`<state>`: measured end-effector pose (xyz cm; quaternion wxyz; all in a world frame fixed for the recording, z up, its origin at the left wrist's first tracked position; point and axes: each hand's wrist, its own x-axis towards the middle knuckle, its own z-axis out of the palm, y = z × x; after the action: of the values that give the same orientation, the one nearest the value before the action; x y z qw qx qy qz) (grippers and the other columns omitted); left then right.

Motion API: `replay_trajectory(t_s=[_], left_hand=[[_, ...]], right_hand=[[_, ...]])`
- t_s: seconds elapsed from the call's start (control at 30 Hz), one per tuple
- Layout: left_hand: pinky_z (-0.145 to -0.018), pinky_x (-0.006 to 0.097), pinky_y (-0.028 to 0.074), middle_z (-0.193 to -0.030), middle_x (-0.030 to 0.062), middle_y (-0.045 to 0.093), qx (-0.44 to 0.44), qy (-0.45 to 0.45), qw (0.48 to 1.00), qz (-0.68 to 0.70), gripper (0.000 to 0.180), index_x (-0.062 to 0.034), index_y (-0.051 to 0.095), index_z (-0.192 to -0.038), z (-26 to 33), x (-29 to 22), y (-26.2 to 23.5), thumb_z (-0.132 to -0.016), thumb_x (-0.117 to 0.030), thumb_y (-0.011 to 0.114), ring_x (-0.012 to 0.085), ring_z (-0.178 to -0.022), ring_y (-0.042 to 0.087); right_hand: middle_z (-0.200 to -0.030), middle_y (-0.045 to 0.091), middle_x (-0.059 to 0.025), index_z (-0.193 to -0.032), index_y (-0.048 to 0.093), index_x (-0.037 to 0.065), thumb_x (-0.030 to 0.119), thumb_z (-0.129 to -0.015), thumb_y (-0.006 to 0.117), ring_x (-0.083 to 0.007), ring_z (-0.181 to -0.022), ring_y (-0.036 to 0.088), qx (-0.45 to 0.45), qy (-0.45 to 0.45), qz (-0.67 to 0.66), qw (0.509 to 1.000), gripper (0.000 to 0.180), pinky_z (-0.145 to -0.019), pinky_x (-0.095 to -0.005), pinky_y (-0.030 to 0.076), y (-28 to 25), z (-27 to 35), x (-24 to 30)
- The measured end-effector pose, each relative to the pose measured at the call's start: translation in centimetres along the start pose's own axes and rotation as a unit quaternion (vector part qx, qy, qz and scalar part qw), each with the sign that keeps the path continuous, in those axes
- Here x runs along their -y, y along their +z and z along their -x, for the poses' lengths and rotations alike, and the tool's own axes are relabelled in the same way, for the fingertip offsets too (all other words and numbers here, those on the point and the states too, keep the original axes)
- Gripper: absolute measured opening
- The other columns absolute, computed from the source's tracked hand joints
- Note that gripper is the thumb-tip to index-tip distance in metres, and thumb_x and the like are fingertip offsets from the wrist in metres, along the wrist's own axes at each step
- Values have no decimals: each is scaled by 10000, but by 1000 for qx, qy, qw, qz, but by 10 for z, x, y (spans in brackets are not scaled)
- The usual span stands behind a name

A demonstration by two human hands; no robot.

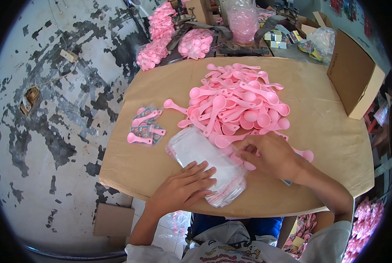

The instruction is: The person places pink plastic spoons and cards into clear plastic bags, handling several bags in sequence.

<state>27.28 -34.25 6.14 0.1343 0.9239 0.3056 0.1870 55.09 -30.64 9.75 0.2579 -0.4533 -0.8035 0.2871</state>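
Observation:
My left hand [185,186] lies flat with its fingers spread on a stack of clear plastic bags [200,149]. At the near edge of a heap of pink measuring spoons [239,98], my right hand [270,155] is closed, its thumb and fingers bent around a pink spoon [249,166]. The palm and arm partly hide what it grips. Just right of that hand, another pink spoon [307,155] and a bit of a printed card [287,182] show from under the forearm. A few bagged spoons with printed cards [146,127] lie left of the heap.
Brown paper covers the curved table [130,171]. An open cardboard box [354,72] stands at its right edge. Beyond the far edge are bags of pink spoons [196,43] and a clear-wrapped pink bundle [242,24]. A peeling wall [51,144] rises on the left.

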Motion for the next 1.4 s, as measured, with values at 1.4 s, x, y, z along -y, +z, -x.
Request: replay_trajectory(t_s=[1.4], left_hand=[[-764, 223, 527, -1026, 55, 697, -61, -211, 810, 544, 290, -6, 624, -1194, -124, 0, 22, -980, -199, 588, 92, -906, 652]], right_hand=[[-788, 678, 2, -1087, 643, -15, 111, -947, 628, -16, -679, 613, -119, 32, -236, 964, 189, -571, -201, 496, -15, 25, -28]])
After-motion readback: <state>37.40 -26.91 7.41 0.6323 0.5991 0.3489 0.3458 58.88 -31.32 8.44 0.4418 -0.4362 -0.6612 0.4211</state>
